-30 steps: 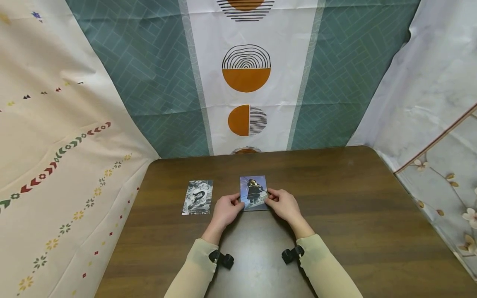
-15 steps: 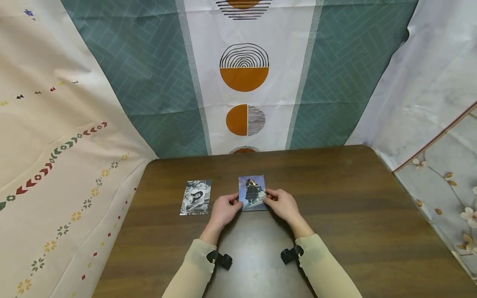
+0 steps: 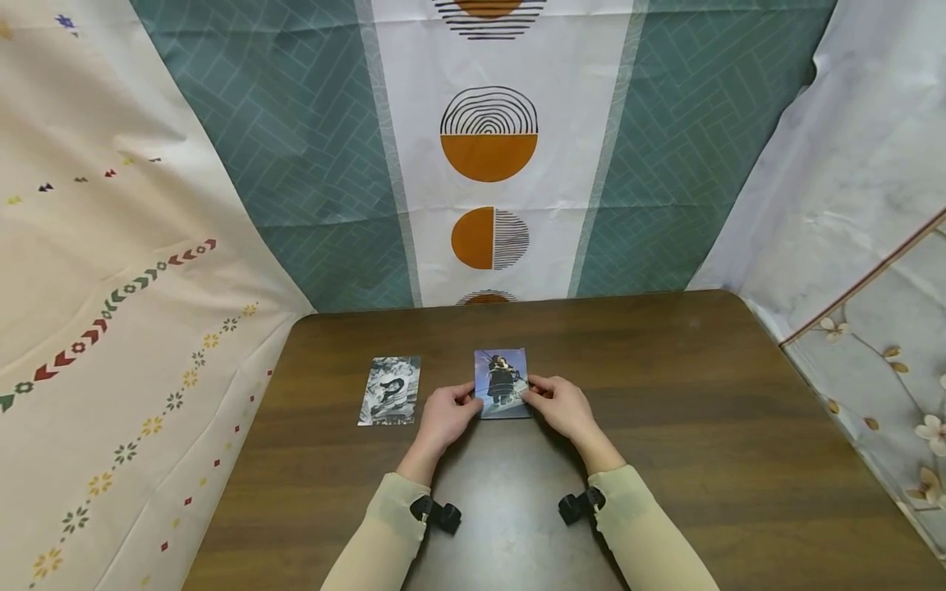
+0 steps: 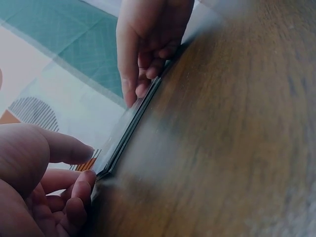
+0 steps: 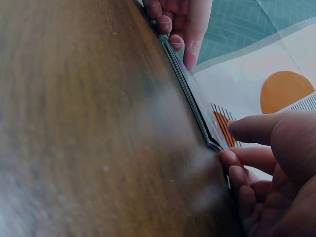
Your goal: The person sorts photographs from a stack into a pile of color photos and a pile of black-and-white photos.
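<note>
Card stack (image 3: 504,382) sits between my two hands, its lower corners held at my fingertips. My left hand (image 3: 446,417) pinches the left side, thumb at the near corner and forefinger further up the edge; my right hand (image 3: 565,406) pinches the right side in the same way. From each wrist I see the remaining fingers bent loosely beside the edge, and between my fingertips the near edge shows as several thin layers, closely lined up. Its top face, between my thumbs, bears a dark-clothed figure against blue-violet. I cannot tell whether the stack's underside touches the brown wooden table (image 3: 702,410) below my fingers.

Just to the left of my left fingers, apart from the stack, a black-and-white card (image 3: 390,391) lies flat. Behind my fingers, pale sleeves (image 3: 380,533) cover my forearms, and a small black device is strapped at each wrist, the left one (image 3: 436,515) and the right one (image 3: 580,505). Well beyond my fingertips, past the table's far edge, hangs a teal and white cloth (image 3: 576,98) with orange and striped circles.
</note>
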The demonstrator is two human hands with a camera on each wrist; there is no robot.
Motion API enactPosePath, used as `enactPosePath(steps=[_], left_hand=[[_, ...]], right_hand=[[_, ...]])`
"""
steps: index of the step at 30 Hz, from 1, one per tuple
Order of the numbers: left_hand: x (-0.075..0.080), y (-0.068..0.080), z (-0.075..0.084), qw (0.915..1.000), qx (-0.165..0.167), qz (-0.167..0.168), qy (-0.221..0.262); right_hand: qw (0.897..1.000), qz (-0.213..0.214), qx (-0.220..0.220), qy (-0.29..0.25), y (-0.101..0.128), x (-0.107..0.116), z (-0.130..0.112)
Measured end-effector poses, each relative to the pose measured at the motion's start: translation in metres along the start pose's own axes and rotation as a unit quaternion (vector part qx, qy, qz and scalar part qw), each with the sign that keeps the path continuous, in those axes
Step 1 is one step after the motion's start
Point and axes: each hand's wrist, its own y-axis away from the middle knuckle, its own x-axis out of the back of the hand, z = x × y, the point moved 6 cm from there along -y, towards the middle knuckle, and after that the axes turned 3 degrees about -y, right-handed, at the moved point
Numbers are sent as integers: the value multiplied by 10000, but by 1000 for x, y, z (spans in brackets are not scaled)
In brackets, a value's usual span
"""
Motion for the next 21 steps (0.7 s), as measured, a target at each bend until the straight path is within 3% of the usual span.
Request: enactPosePath(steps=[21], left_hand=[[-1, 2, 1, 9999, -67, -39, -99]], right_hand=[[9998, 40, 140, 103, 1, -1, -1]])
